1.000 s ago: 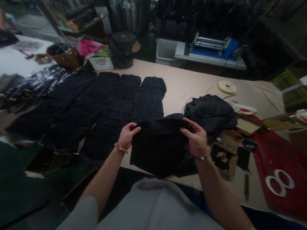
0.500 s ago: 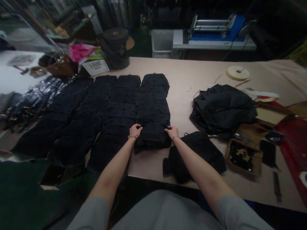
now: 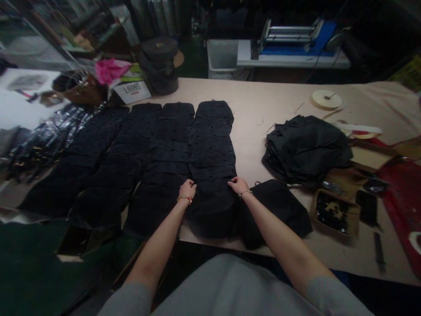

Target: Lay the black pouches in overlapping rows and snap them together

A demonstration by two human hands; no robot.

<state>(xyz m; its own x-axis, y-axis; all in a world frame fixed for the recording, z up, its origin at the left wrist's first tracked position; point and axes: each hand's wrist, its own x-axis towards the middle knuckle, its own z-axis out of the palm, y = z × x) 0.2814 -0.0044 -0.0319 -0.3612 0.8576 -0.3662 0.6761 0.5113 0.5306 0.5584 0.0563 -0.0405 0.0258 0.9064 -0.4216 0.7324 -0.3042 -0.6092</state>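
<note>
A black fabric piece (image 3: 212, 210) lies flat at the near end of a column of overlapping black pieces (image 3: 213, 140), its lower part reaching the table's front edge. My left hand (image 3: 188, 189) pinches its upper left edge. At its upper right edge my right hand (image 3: 238, 184) has thumb and fingers closed on the fabric. Small metal rings run down the middle of the column. Beside my right forearm rests another black piece (image 3: 276, 206), partly covered by that arm.
More black columns (image 3: 174, 149) stretch to the left. A heap of black fabric (image 3: 309, 147) lies right of centre, near a tape roll (image 3: 326, 100) and a box of small black parts (image 3: 333, 215). A carton (image 3: 133, 92) stands at the back left.
The near piece, folded up between my hands before, now hangs down flat toward the front edge. Both hands have shifted slightly toward my body.
</note>
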